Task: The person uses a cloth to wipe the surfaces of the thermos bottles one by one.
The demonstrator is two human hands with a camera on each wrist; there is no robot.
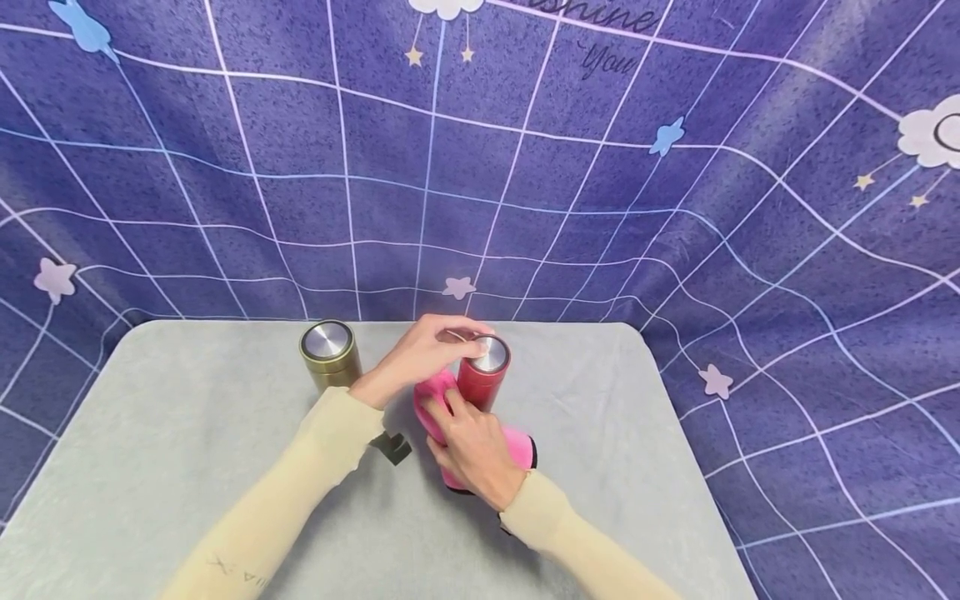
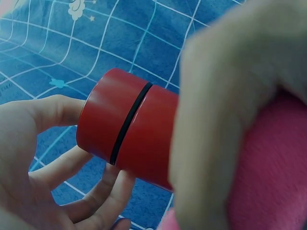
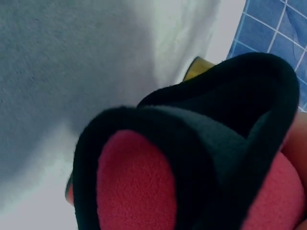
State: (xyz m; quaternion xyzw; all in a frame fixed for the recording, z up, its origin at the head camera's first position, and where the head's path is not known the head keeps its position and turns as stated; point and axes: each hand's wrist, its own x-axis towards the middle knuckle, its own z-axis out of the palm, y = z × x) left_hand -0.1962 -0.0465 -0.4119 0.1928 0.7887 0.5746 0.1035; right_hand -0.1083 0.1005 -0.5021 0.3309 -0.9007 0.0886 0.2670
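Near the far edge of the tabletop (image 1: 600, 467), a little right of that edge's middle, we see the red canister (image 1: 483, 387), the thing under work. The left hand (image 1: 420, 354) spans its cap (image 2: 103, 115), thumb and fingers set on opposite sides; the right hand (image 1: 480, 450) grips a bunched pink cloth (image 1: 520, 446) close at the canister's wall. We judge the step in hand to be wiping that wall. The next move, in our view, calls for a firm hold at the top and a slow turn, so that fresh surface meets the cloth. Whether the base rests on the tabletop we cannot tell, since the right hand and cloth cover it.

As to materials, we note a smooth, glossy red cylinder, a thin black band (image 2: 130, 124) ringing it below the cap, and a brushed, metallic top disc (image 1: 492, 354). The cloth is soft and napped, its edge bound in thick black trim (image 3: 85, 163), with a greyish face showing in the fold. Left of the pair, likewise by the far edge, stands a gold canister (image 1: 332, 367) of similar shape.
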